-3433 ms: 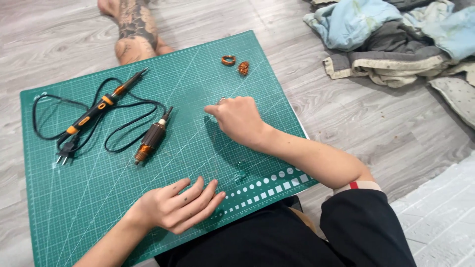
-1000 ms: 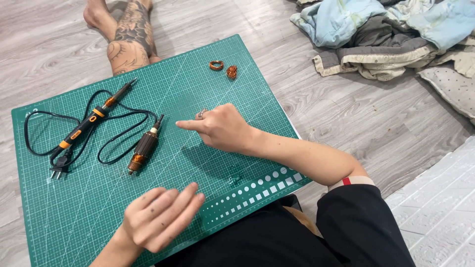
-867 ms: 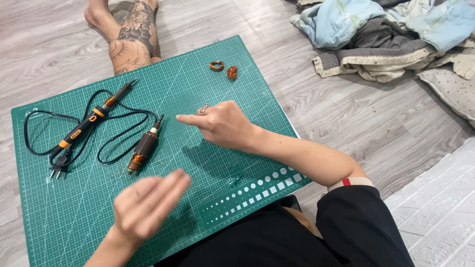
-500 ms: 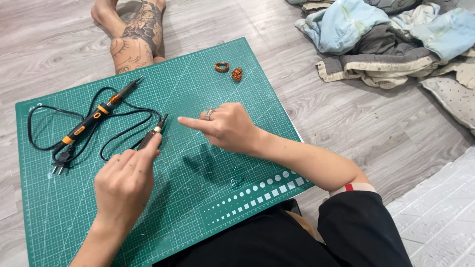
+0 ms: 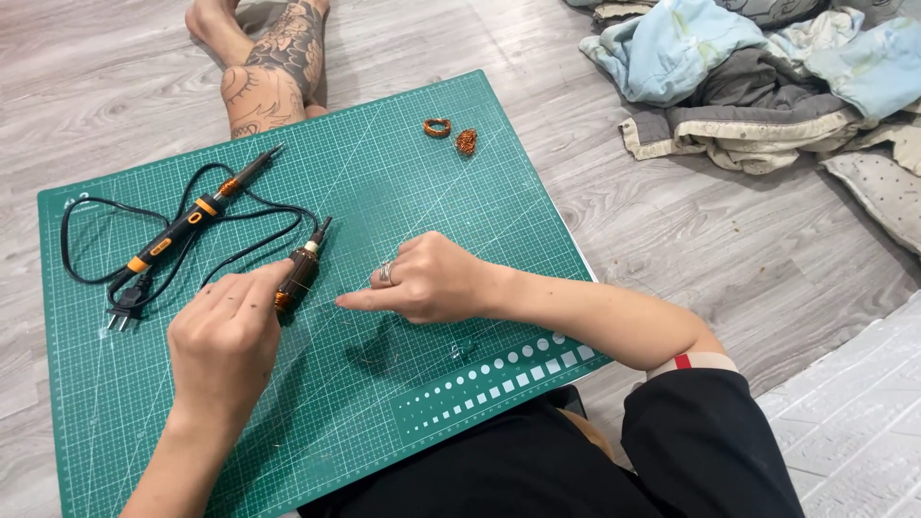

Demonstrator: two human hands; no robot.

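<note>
Nearest us, at about 8 o'clock on the mat [image 5: 403,173], our left hand [image 5: 225,341] hangs with its back to the camera. Its fingers [image 5: 251,284] are curled and bunched, the tips reaching the butt of the brown tool [image 5: 299,270]. Whether they already pinch it we cannot tell, since the knuckles hide the contact.

At the mat's centre, our right hand [image 5: 432,280] hovers just right of the tool, loosely closed, with the forefinger [image 5: 357,301] stretched toward 9 o'clock. A ring [image 5: 386,272] shows on one finger. It seems to hold something very fine, perhaps wire, but that is too thin to make out.

The brown tool lies slanted, its narrow tip toward 1 o'clock and its copper-banded butt toward 7. We judge it light, rigid and pen-like, with a smooth barrel that could roll. The thick middle of the barrel is the place to grip, away from the slender tip, which looks the fragile end.

Farther out, at 10 o'clock, an orange-and-black iron [image 5: 197,213] lies among its looped black cord [image 5: 82,206]. At 12 o'clock, near the far edge, sit two small copper pieces [image 5: 451,134]. Beyond the mat lie a tattooed leg [image 5: 273,77] at 11 o'clock and heaped cloth [image 5: 758,77] at 2 o'clock.
</note>
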